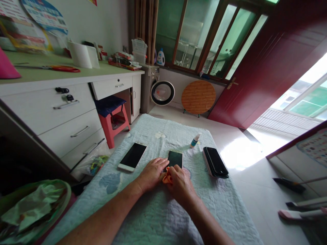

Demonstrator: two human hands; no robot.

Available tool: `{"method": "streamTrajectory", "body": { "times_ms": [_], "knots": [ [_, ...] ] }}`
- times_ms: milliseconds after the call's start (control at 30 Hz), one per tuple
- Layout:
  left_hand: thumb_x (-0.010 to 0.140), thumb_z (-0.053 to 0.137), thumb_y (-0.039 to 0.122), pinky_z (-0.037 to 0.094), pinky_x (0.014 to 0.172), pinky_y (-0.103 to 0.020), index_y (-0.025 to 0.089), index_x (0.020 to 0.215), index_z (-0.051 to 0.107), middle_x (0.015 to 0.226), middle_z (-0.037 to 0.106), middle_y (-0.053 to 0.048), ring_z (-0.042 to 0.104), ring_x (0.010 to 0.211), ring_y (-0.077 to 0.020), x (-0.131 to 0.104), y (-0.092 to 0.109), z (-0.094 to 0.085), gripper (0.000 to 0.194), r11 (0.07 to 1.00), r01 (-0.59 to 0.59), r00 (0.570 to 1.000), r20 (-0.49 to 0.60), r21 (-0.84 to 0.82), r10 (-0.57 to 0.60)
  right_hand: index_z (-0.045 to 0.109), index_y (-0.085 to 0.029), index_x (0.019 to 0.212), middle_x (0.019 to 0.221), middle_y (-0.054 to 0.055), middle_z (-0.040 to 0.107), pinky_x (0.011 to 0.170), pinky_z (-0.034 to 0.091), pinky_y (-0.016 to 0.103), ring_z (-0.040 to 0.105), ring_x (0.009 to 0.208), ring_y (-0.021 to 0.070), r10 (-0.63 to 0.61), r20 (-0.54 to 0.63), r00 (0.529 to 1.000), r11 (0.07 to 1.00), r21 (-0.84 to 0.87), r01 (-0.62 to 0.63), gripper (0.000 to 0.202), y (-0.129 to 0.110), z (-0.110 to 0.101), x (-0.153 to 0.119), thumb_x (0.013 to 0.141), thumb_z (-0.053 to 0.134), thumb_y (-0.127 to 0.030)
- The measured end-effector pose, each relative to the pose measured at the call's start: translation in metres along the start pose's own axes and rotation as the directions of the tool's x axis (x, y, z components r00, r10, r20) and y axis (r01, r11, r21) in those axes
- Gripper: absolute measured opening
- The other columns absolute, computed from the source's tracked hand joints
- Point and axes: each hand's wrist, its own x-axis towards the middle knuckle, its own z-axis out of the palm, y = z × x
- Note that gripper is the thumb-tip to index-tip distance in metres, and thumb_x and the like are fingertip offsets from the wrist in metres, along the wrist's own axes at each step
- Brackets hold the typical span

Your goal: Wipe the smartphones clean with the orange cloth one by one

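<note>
A small smartphone (175, 157) with a dark screen and pale frame lies on the quilted cloth cover in front of me. My left hand (152, 173) is at its lower left side, fingers closed against the edge. Bunched in my right hand (181, 182) is an orange cloth (167, 177), pressed at the phone's lower part, which the hands hide. Left of them lies a larger white-framed smartphone (133, 156), screen up. To the right, a black smartphone (216, 160) rests on top of another flat device or case. A small spray bottle (195, 140) with a white cap stands farther back.
The pale quilted cover (153, 217) drapes the table. At left are a white desk (68, 119), a red stool (114, 124) and a waste bin (66, 200). Behind stand a washing machine with its door (162, 93) open and a round folded table (198, 97).
</note>
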Motion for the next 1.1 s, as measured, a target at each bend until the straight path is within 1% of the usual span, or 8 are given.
{"method": "streamTrajectory", "body": {
  "times_ms": [100,233,433,633,833,967,1100],
  "knots": [
    [0.088,0.054,0.029,0.032,0.111,-0.038,0.015,0.132,0.052,0.141,0.049,-0.011,0.043,0.130,-0.0244,0.000,0.002,-0.002,0.046,1.000,0.010,1.000,0.014,-0.001,-0.010,0.054,-0.019,0.086,0.088,0.001,0.053,0.062,0.027,0.024,0.048,0.073,0.0126,0.009,0.007,1.000,1.000,0.010,-0.009,0.014,0.000,0.001,-0.001,0.073,0.056,-0.013],
    [0.088,0.054,0.030,0.032,0.111,-0.040,0.016,0.132,0.052,0.141,0.049,-0.010,0.042,0.131,-0.0248,0.000,0.004,-0.004,0.045,1.000,0.023,1.000,0.019,-0.005,-0.023,0.054,-0.020,0.089,0.090,0.001,0.053,0.063,0.028,0.024,0.048,0.075,0.0128,0.017,0.011,1.000,1.000,0.024,-0.017,0.019,0.003,-0.002,-0.005,0.073,0.055,-0.011],
    [0.086,0.056,0.026,0.031,0.111,-0.039,0.017,0.131,0.052,0.141,0.049,-0.009,0.042,0.131,-0.0239,-0.001,0.004,-0.003,0.046,1.000,0.022,1.000,0.005,0.005,-0.022,0.054,-0.021,0.088,0.090,0.002,0.053,0.070,0.032,0.023,0.050,0.086,0.0153,0.030,-0.009,1.000,0.999,0.038,-0.029,0.025,0.012,-0.010,-0.016,0.068,0.052,-0.005],
    [0.086,0.056,0.028,0.033,0.110,-0.040,0.019,0.131,0.052,0.140,0.051,-0.008,0.043,0.129,-0.0242,-0.001,0.001,0.001,0.046,1.000,0.007,1.000,-0.027,0.014,-0.006,0.056,-0.021,0.091,0.091,0.002,0.055,0.069,0.033,0.024,0.051,0.081,0.0150,0.070,0.004,0.998,0.997,0.032,-0.070,0.025,0.020,-0.014,-0.021,0.071,0.052,-0.006],
    [0.087,0.056,0.027,0.032,0.110,-0.040,0.019,0.131,0.052,0.141,0.050,-0.008,0.043,0.130,-0.0239,0.000,0.001,0.000,0.045,1.000,0.011,1.000,-0.012,0.005,-0.011,0.056,-0.021,0.086,0.091,0.003,0.056,0.068,0.032,0.024,0.051,0.085,0.0171,0.066,0.009,0.998,0.998,-0.023,-0.066,0.017,0.011,-0.012,-0.013,0.072,0.056,-0.011],
    [0.087,0.055,0.028,0.031,0.111,-0.037,0.016,0.131,0.052,0.141,0.049,-0.010,0.043,0.130,-0.0236,0.000,0.004,-0.003,0.045,1.000,0.018,1.000,0.011,-0.001,-0.018,0.057,-0.020,0.088,0.089,0.003,0.056,0.065,0.030,0.025,0.050,0.078,0.0155,0.034,0.026,0.999,0.998,-0.058,-0.032,0.015,0.001,-0.007,-0.004,0.074,0.059,-0.016],
    [0.087,0.055,0.027,0.032,0.111,-0.037,0.015,0.131,0.053,0.141,0.050,-0.011,0.043,0.130,-0.0236,0.000,0.005,-0.006,0.045,1.000,0.023,0.999,0.022,-0.004,-0.023,0.058,-0.019,0.088,0.088,0.003,0.057,0.063,0.029,0.025,0.051,0.075,0.0151,0.032,-0.003,0.999,0.997,-0.076,-0.033,0.012,-0.006,-0.001,0.002,0.075,0.058,-0.020]
  ]
}}
